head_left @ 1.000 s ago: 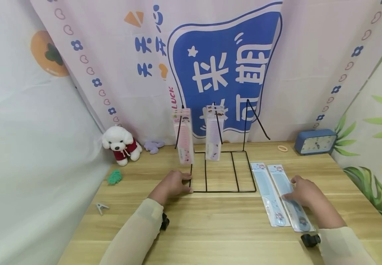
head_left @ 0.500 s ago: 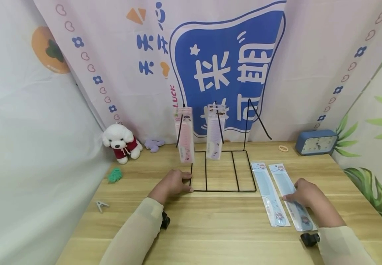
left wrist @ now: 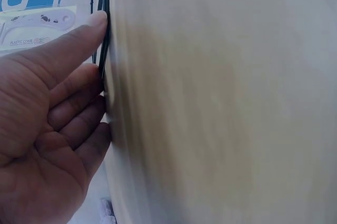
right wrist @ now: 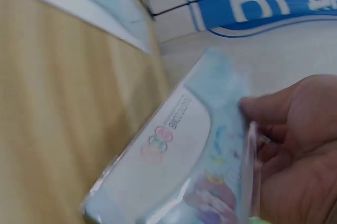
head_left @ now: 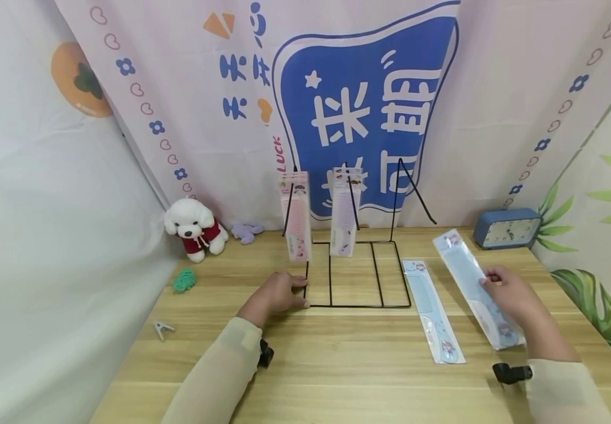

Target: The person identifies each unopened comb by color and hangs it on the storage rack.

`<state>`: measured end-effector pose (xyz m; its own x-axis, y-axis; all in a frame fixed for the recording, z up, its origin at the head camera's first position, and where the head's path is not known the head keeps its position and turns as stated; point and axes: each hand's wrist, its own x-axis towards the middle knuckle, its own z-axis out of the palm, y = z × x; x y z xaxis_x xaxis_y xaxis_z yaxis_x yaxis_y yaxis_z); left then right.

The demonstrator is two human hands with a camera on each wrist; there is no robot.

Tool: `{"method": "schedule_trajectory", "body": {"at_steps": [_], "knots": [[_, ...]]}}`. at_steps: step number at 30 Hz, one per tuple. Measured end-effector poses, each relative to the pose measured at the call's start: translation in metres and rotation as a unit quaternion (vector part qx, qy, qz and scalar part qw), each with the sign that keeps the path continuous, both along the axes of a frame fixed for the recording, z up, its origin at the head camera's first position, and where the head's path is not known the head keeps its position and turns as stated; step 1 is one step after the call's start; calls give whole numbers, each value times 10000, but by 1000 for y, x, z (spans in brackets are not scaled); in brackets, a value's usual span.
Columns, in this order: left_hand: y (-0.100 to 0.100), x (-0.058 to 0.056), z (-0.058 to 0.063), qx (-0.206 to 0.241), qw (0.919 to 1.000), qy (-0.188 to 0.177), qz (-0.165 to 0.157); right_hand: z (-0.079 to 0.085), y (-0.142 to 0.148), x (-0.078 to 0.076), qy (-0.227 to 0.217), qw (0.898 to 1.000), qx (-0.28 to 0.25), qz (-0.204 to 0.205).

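In the head view my right hand pinches a packaged blue comb by its right edge and holds it tilted above the table. Printed lettering and a cartoon figure show on this package in the right wrist view. A second packaged blue comb lies flat to its left. My left hand grips the left side of the black wire rack's base, thumb and fingertips at the wire. Packaged pink combs and purple combs hang from the rack's left and middle hooks.
The rack's right hook holds nothing. Behind stand a blue clock and a white toy dog. A beige ring, purple item, green coil and grey clip lie about on the wooden table.
My right hand has lifted the right-hand blue comb off the table and moved it slightly right and away. My left hand stays at the rack's base.
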<state>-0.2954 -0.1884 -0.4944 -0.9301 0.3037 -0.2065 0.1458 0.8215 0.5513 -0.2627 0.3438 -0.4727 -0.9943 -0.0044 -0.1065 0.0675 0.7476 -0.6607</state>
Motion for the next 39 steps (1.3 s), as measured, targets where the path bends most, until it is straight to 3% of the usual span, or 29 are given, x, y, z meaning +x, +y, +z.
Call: {"method": "schedule_trajectory", "body": {"at_steps": [5,8,10,14,15,16,20,24,30,36,39], "knots": [[1,1,1,-54,10000,5,14,9,9,-1,749,9929,-924,-27],[1,1,1,-47,10000,5,-12,13,12,0,1013,9778,-1833,97],[1,1,0,-32,10000,0,-34,13,11,3,1179,9502,-2857,397],[1,1,-1,-39,10000,3,-37,18,-1,10,1362,8762,-4449,1253],[1,1,0,-48,10000,2,-26,20,-6,12,1389,8641,-4612,1463],[1,1,0,-61,10000,8,-17,22,-12,14,1442,8616,-4595,1605],[1,0,-1,-103,9999,-3,25,29,-31,20,1499,8661,-4341,1971],[1,0,-3,-105,9999,-42,23,34,-49,25,1560,8839,-3839,2169],[1,1,-4,-57,10000,-76,22,35,-65,24,1521,9081,-3301,2079],[1,-1,-4,-43,10000,-54,61,32,-68,20,1340,9217,-3101,1907],[1,-1,-3,-40,10000,-42,57,31,-68,19,1305,9220,-3128,1874]]}}
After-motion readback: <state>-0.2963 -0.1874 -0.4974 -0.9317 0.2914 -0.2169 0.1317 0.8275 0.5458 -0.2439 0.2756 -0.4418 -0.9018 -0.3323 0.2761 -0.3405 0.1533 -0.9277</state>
